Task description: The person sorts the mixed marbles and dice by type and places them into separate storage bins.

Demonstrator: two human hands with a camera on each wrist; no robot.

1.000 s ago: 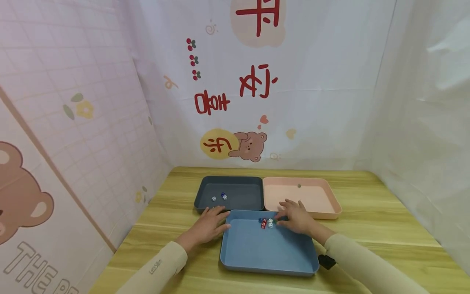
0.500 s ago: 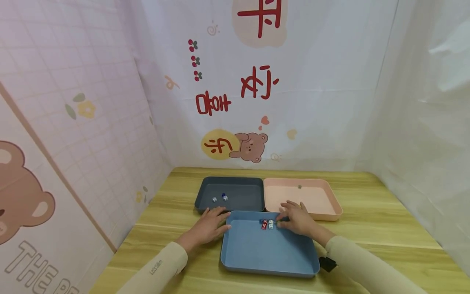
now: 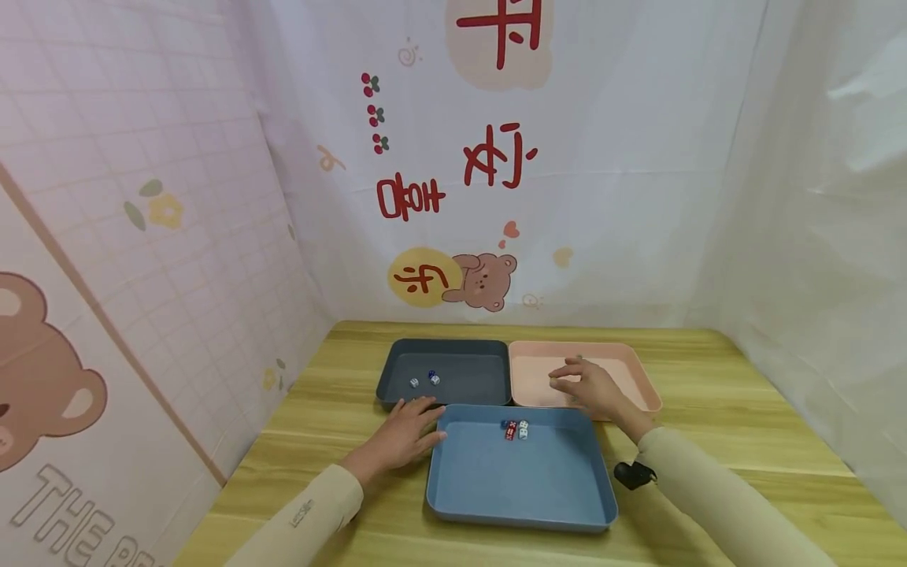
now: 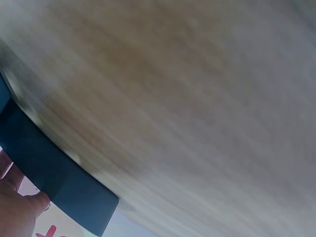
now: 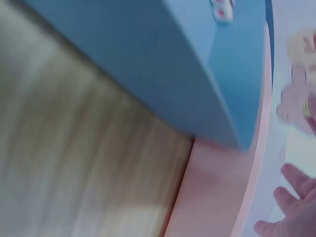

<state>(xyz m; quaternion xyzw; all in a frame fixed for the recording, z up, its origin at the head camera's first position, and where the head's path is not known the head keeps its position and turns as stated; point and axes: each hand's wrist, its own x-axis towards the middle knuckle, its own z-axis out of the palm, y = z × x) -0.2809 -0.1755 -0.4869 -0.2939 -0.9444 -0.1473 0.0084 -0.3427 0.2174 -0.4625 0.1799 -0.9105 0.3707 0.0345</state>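
Left hand, loosely spread above the wood-grained tabletop, touches the smooth, round-cornered blue tray holding two red dice, two white dice, one blue die; right hand pinches one small yellowish piece over the pink tray.

On the table before you stands the front tray, its dice near the rear rim. Behind it, the back-left tray, with more dice left of its middle, sits just beside the back-right tray. Your left hand lies at the front tray's rear left corner; your right hand is over the back-right tray, a small object between thumb and forefinger
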